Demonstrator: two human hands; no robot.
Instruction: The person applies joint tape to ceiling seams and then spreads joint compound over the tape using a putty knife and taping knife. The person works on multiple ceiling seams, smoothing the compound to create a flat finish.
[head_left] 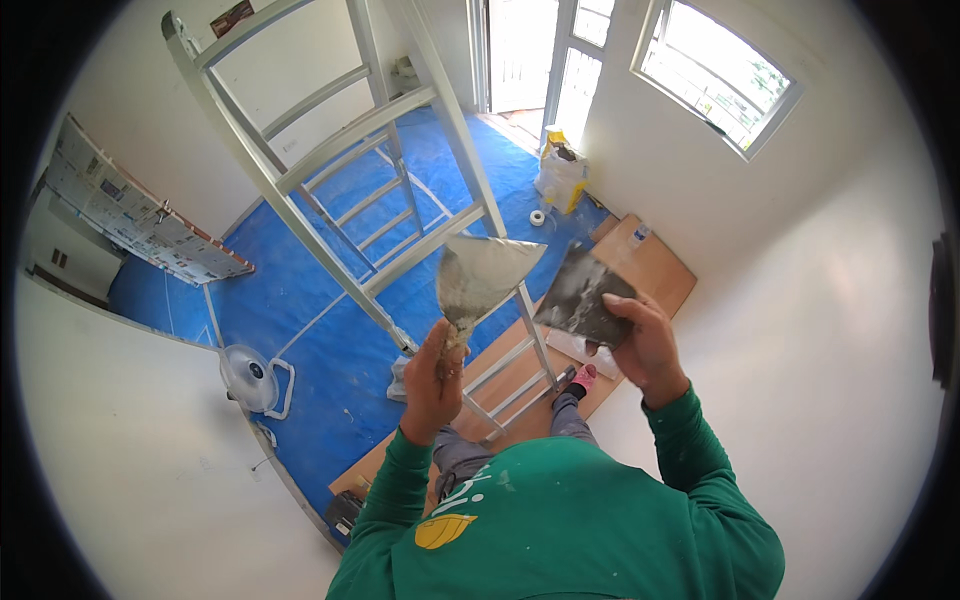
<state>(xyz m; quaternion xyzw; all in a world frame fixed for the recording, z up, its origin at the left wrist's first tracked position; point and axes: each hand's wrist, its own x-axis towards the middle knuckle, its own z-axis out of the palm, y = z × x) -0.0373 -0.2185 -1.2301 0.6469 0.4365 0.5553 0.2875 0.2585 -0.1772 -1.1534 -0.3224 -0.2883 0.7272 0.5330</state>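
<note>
My left hand [434, 385] is closed around the handle of a broad putty knife [480, 272]. Its fan-shaped blade points away from me, coated with pale, dried-looking residue. In my right hand [645, 345] is a dark, flat, squarish spreader plate [590, 300], gripped at its near right edge with the thumb on top. White paste streaks cross the plate's face. The two tools are held up close together, side by side, with a small gap between them. Beyond and below them stands an aluminium ladder [450, 240].
Blue sheeting [310, 320] covers much of the floor, with brown board [660, 270] laid along the right. A yellow-and-white bag [563, 180] and a tape roll [537, 217] lie by the far wall. A fan [248, 378] stands left. Newspaper covers a door [130, 205].
</note>
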